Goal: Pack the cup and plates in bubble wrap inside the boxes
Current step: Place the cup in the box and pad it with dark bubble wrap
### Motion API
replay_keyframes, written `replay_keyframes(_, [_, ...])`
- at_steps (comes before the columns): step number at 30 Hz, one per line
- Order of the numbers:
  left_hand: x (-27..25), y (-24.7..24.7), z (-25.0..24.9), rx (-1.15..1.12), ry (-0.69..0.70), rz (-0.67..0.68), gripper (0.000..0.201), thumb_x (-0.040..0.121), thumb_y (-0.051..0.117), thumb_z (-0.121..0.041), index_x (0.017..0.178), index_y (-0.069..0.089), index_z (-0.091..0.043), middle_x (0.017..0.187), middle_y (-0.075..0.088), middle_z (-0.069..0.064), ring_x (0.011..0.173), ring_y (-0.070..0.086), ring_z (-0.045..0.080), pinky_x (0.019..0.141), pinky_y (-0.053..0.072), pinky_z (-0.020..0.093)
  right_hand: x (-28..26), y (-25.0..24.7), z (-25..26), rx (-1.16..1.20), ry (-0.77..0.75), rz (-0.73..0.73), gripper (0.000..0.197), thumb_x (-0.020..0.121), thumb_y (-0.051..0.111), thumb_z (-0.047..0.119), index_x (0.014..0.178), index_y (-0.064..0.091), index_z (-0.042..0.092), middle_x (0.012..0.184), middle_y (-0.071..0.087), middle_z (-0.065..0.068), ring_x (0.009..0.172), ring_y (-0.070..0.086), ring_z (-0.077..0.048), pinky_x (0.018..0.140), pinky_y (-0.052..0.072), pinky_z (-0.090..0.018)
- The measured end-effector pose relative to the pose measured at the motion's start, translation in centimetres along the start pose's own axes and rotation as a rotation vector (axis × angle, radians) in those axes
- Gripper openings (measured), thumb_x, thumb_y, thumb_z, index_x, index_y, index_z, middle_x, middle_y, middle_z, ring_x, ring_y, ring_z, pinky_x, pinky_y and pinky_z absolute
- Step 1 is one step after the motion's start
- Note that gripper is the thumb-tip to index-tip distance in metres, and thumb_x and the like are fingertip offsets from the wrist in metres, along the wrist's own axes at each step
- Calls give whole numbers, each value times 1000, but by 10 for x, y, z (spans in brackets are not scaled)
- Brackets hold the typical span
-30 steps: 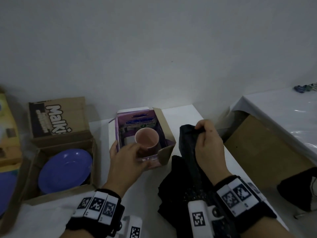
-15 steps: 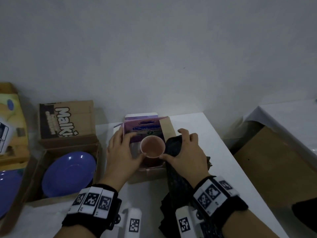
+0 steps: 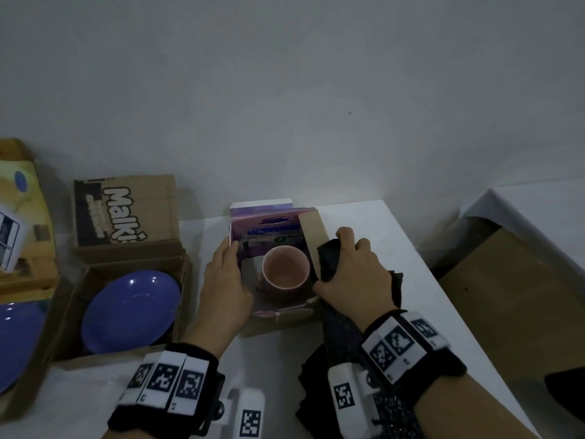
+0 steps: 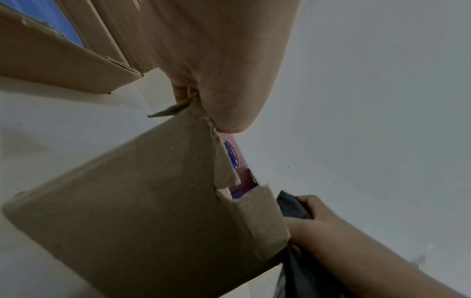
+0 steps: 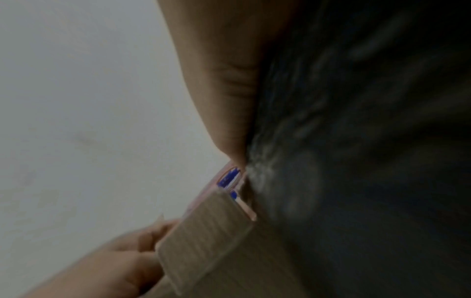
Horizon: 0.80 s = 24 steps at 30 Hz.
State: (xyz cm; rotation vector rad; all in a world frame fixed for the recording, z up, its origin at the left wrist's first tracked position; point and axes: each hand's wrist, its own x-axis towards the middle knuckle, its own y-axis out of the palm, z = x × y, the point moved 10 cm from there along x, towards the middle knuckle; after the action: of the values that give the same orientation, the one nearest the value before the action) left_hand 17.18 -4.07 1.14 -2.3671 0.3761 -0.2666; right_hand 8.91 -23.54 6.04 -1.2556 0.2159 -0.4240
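The right hand has brought its clutched dark bubble wrap to the small purple box, beside the pink cup standing inside; the left hand grips the box's left wall. Padding comes next, I'd say.

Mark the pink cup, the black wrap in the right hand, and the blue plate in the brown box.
pink cup (image 3: 286, 270): head view, inside of the cup.
black wrap (image 3: 329, 259): head view, bunched end that the right hand (image 3: 357, 274) grips.
blue plate (image 3: 129, 310): head view, centre of the plate.
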Motion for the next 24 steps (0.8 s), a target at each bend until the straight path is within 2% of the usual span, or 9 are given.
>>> replay_keyframes(2, [-3,-3,-2,11,3,-14,69,81,49,6,144,31,-15,150,29,5,136,31,26,112,30,45,3,-14,2,71,-35,-49,50,75,64,34,114,34,24,91,55,-1,81,57,-25,59,41,-30])
replay_keyframes(4, [-6,-10,-4,20,-2,-42,64,81,49,6,142,36,-13,147,34,7,132,34,26,111,31,40,9,-23,-18,206,57,-64,34,81,61,27,108,41,24,82,56,-1,76,57,-27,61,40,-30])
replay_keyframes(7, [-8,-17,-11,34,15,-75,59,75,51,10,131,46,-9,136,42,10,122,40,29,99,32,30,12,-14,-57,292,210,15,28,84,64,32,106,51,20,89,59,-3,89,59,-28,70,38,-28])
replay_keyframes(10, [-3,-23,-12,92,-23,-114,51,71,57,7,119,51,-10,123,43,9,112,42,25,85,30,21,9,1,-73,247,225,113,27,84,66,40,95,55,18,85,58,0,92,60,-29,70,36,-28])
replay_keyframes(14, [5,-23,-14,162,-23,-166,44,73,61,-2,115,51,-8,122,41,12,113,40,28,91,31,28,10,-65,-62,238,141,-286,30,91,58,39,102,52,12,80,58,-5,80,56,-30,64,32,-29])
replay_keyframes(17, [5,-15,-11,157,-26,-164,46,70,62,-1,115,51,-6,126,40,14,115,39,31,97,34,37,5,-110,-44,437,107,-545,36,92,56,38,105,44,7,70,43,11,71,43,-19,60,25,-22])
replay_keyframes(19, [4,-15,-12,140,-20,-185,46,70,63,-1,114,51,-5,126,41,15,115,41,32,96,36,40,1,-126,-29,567,64,-655,46,89,61,40,109,36,7,80,43,12,76,45,-14,65,32,-19])
replay_keyframes(22, [4,-15,-11,95,-20,-189,42,72,61,-2,113,51,-7,128,41,14,116,40,30,97,37,40,-6,-123,8,609,-142,-680,53,82,66,26,111,23,15,107,40,-6,91,46,-16,78,40,-14])
replay_keyframes(24, [5,-16,-11,71,-11,-190,40,74,59,-1,113,52,-8,129,40,13,117,39,29,99,35,39,-10,-94,40,500,-308,-519,55,75,65,15,112,25,18,112,36,-10,94,45,-17,85,35,-6])
